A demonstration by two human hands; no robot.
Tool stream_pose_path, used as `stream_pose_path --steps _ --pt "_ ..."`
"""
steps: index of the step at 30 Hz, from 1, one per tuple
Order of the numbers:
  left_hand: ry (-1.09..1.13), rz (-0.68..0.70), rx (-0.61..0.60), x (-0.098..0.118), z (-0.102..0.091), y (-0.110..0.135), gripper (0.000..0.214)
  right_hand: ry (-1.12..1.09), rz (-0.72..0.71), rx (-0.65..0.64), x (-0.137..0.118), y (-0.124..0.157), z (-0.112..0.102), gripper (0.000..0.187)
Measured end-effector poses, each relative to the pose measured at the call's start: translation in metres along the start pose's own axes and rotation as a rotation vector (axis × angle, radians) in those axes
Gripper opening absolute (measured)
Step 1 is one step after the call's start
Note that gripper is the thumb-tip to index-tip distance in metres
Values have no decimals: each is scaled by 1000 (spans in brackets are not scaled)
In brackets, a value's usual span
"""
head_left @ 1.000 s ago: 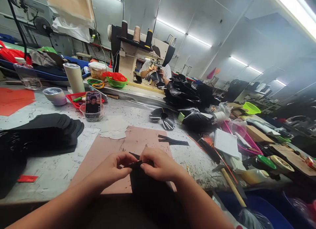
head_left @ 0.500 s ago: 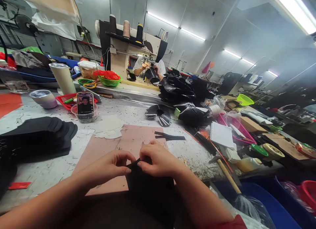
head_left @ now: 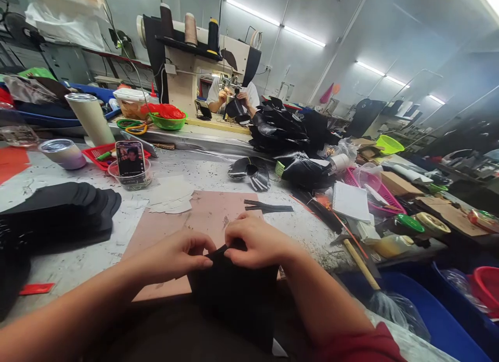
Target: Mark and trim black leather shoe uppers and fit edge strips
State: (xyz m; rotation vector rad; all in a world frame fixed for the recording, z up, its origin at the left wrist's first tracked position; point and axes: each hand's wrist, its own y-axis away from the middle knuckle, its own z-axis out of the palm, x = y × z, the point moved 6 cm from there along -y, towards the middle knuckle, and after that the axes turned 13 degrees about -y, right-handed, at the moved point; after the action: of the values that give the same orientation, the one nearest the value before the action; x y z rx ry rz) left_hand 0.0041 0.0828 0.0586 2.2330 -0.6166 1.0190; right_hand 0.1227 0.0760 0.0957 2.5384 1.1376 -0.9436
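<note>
A black sheet-like piece (head_left: 234, 294), leather or fabric, hangs over the near edge of the table between my hands. My left hand (head_left: 187, 253) pinches its upper edge between thumb and fingers. Just to the right, my right hand (head_left: 253, 242) grips the same edge, thumb on the near side and fingers curled behind. The edge between the two thumbs looks folded. Beneath the hands lies a pinkish board (head_left: 210, 211). Two narrow black strips (head_left: 268, 207) rest at its right edge, and thin white pieces (head_left: 171, 195) at its upper left.
On the left sits a stack of black pieces (head_left: 74, 211). A phone (head_left: 130, 159) leans in a clear bowl. To the right are a hammer (head_left: 360, 263), a notebook (head_left: 351, 201) and jars (head_left: 407, 224). Another person (head_left: 249, 94) works at a sewing machine (head_left: 181, 76) behind black piles (head_left: 278, 125).
My hands have shifted slightly along the black piece's upper edge, and more of the piece shows now. The view has tilted and moved a little.
</note>
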Motion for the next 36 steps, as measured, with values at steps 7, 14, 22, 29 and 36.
stream_pose_path --steps 7,14,22,29,36 --pt "6 -22 -145 -4 5 -1 21 0 9 -23 -2 -2 2 5" --pt "-32 99 -175 2 8 -11 11 60 8 -43 -11 -2 6 4" --pt "-31 -21 -220 -3 14 -12 24 14 153 -37 5 9 -8 14" --pt "-53 35 -134 6 15 -16 24 -20 160 -4 9 11 -10 14" --pt "113 -32 41 4 12 -14 33 -172 197 60 10 14 -13 13"
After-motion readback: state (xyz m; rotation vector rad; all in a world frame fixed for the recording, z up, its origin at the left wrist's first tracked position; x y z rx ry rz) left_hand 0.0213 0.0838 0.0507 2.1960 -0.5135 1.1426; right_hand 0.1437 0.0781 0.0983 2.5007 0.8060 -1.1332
